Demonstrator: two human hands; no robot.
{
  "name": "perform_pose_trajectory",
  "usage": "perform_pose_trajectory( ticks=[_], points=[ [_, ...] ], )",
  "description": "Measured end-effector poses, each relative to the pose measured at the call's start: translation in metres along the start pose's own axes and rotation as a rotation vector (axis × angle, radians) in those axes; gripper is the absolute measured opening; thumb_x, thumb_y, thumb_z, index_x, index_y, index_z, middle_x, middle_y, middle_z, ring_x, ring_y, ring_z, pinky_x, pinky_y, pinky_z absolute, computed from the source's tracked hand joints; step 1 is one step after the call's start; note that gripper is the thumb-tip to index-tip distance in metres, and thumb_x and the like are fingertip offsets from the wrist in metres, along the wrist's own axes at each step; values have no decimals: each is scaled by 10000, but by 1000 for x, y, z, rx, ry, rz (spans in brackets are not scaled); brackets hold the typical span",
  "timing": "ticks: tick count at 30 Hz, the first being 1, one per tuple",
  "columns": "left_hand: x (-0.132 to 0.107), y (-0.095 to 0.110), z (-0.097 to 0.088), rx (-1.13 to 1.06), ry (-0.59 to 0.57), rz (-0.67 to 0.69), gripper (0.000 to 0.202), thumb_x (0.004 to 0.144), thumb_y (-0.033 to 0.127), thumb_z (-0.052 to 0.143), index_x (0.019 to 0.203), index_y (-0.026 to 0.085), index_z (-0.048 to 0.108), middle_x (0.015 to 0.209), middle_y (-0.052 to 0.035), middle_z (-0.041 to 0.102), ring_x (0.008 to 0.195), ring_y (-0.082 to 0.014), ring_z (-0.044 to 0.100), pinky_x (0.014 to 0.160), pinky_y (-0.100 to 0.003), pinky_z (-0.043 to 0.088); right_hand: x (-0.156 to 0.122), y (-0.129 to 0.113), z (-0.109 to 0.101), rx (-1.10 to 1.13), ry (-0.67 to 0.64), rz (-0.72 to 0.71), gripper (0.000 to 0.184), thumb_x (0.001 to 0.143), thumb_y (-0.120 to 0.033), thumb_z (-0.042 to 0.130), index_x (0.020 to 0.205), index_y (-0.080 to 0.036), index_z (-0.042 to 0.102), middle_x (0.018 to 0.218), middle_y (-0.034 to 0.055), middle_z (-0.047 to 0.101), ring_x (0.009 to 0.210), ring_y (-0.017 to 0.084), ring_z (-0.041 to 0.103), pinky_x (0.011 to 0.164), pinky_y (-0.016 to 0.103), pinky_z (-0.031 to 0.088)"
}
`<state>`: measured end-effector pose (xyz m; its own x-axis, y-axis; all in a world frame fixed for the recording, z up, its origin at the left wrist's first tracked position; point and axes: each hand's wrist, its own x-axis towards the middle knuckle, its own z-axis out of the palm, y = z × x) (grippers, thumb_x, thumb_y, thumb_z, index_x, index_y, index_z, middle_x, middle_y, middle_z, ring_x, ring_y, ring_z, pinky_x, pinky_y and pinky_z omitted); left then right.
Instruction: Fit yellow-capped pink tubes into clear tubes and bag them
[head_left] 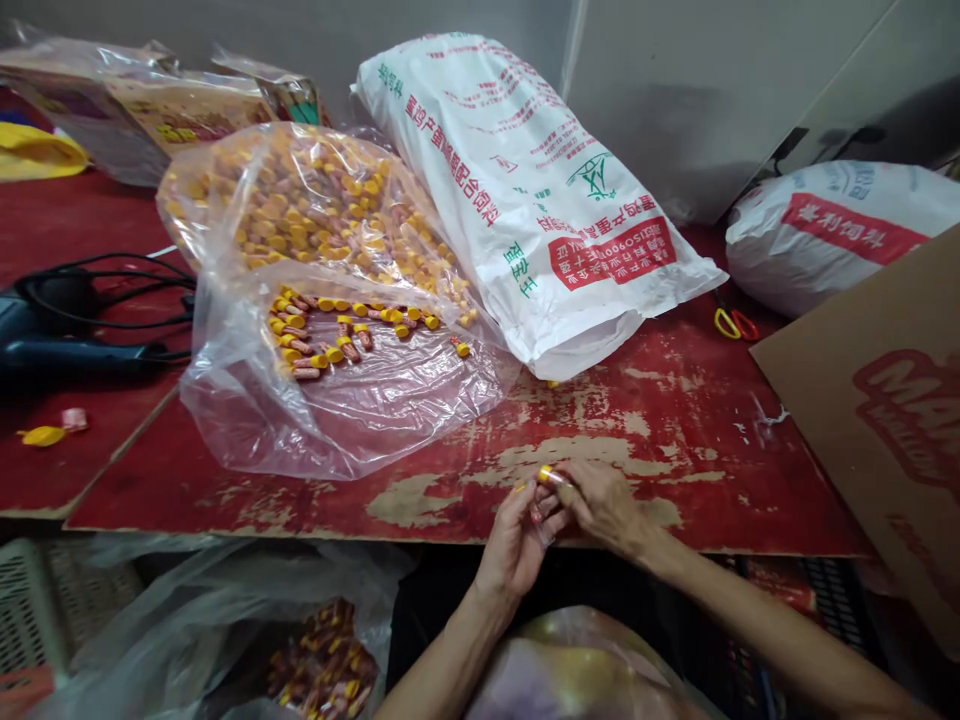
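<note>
Both my hands meet at the near edge of the worn red table (675,420). My left hand (517,545) is closed around a small pink tube-like piece. My right hand (604,505) pinches a small piece with a yellow cap (547,475) against it. A clear plastic bag (330,300) full of pink pieces with yellow caps lies open on the table, up and to the left of my hands.
A white printed sack (525,190) lies behind the bag, another white sack (825,230) at the far right. Cardboard (885,400) leans at the right. Scissors (735,322) lie near it. A black tool with cable (67,330) sits left. A bag of pieces (322,665) is below.
</note>
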<state>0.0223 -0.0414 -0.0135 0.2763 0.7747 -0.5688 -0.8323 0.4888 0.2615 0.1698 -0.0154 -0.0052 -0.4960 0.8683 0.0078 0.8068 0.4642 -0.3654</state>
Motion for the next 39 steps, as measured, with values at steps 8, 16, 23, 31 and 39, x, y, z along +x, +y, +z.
perform_pose_trajectory(
  ticks=[8, 16, 23, 31, 39],
  points=[
    [-6, 4, -9, 18, 39, 79, 393, 628, 107, 747, 978, 163, 577, 760, -15, 652, 666, -145, 637, 706, -341, 548, 62, 36, -18, -259, 212, 183, 305, 936, -259, 343, 1069, -167, 602, 1088, 125, 552, 958, 218, 486, 800, 317, 378],
    [-8, 0, -9, 62, 6, 69, 407, 617, 134, 759, 969, 163, 557, 748, -6, 636, 635, -138, 628, 645, -311, 542, 107, 72, -27, -468, 10, 180, 335, 903, -321, 452, 1154, -111, 522, 1192, 179, 513, 1043, 271, 460, 825, 342, 311],
    [-5, 2, -4, 69, 34, 40, 391, 620, 140, 753, 962, 153, 564, 744, -11, 637, 622, -136, 622, 637, -310, 546, 64, 51, -51, -330, -261, 66, 226, 946, -317, 359, 946, -194, 549, 798, 39, 635, 686, 151, 552, 593, 257, 254],
    [1, 4, -2, 56, 76, 14, 361, 648, 161, 750, 962, 145, 574, 765, -29, 647, 650, -149, 635, 668, -331, 551, 57, 41, -39, -368, -293, 10, 204, 932, -244, 371, 906, -159, 555, 776, 66, 617, 621, 136, 507, 561, 267, 223],
    [2, -4, 2, -11, 47, 66, 414, 641, 295, 796, 966, 162, 577, 839, -37, 664, 687, -152, 641, 681, -338, 549, 15, 24, -13, 33, 204, -94, 226, 956, -262, 355, 1036, -172, 547, 920, 80, 640, 822, 168, 586, 718, 274, 423]
  ],
)
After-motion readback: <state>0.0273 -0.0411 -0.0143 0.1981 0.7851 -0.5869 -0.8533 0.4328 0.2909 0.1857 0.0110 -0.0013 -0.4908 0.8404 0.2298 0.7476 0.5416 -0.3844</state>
